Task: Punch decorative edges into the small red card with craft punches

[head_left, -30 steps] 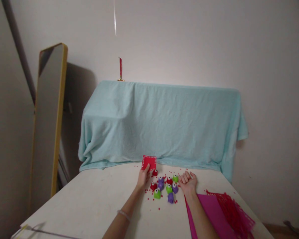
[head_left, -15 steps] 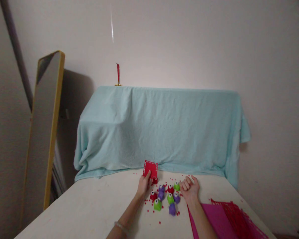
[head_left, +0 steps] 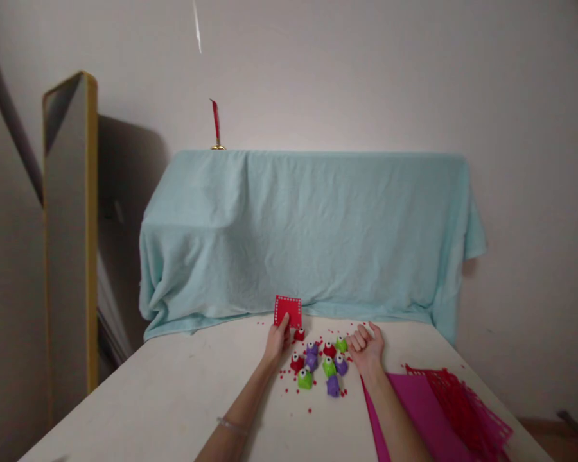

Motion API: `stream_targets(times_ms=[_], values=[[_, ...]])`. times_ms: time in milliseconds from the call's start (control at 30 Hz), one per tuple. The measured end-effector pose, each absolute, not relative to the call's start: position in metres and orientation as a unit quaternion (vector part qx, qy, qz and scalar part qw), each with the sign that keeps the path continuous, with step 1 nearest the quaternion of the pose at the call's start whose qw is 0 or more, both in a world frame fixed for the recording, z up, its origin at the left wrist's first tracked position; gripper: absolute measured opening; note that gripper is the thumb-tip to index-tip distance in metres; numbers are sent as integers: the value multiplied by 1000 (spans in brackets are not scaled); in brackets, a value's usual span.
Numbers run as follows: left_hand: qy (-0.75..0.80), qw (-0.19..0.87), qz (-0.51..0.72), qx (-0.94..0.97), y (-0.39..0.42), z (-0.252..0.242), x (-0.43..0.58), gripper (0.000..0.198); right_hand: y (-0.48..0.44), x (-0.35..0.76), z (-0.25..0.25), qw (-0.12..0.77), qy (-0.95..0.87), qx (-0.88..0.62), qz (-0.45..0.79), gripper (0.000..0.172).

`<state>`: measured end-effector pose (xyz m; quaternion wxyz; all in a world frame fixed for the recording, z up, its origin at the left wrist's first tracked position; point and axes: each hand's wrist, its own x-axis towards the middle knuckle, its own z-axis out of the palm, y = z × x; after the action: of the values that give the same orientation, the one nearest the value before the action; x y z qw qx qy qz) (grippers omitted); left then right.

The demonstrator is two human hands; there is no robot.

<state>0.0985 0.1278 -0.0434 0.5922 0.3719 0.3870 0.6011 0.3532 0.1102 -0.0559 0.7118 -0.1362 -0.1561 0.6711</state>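
My left hand pinches a red square card between thumb and fingers, holding it up at the back of the table. Small punched holes run along the card's left, top and right edges. Just right of that hand is a small red one-eyed figure. My right hand rests palm up with its fingers curled in; nothing shows in it. Close to its fingertips stands a green one-eyed figure. Several purple, green and red figures, such as a purple figure, cluster between my hands.
Red paper dots lie scattered around the figures on the white table. Magenta sheets and red cut-out strips lie beside my right forearm. A light blue cloth drapes over something at the back. A tall mirror leans at left.
The card in my left hand has turned to face me more squarely, and the red figure beside it shows more clearly. My right hand stays put. The view has tilted slightly down.
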Motion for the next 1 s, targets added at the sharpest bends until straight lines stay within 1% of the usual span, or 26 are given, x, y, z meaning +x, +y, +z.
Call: stream_targets(times_ms=[300, 567, 700, 1000], values=[[402, 582, 574, 412, 129, -45, 100, 63, 108, 350, -51, 708, -168, -143, 671, 48], [403, 586, 566, 418, 134, -48, 98, 64, 107, 351, -51, 700, -222, -171, 657, 48], [408, 587, 562, 416, 136, -50, 98, 63, 105, 352, -49, 704, -243, -187, 641, 48], [409, 571, 554, 446, 135, -54, 100, 64, 104, 349, -46, 691, -351, -252, 579, 50]])
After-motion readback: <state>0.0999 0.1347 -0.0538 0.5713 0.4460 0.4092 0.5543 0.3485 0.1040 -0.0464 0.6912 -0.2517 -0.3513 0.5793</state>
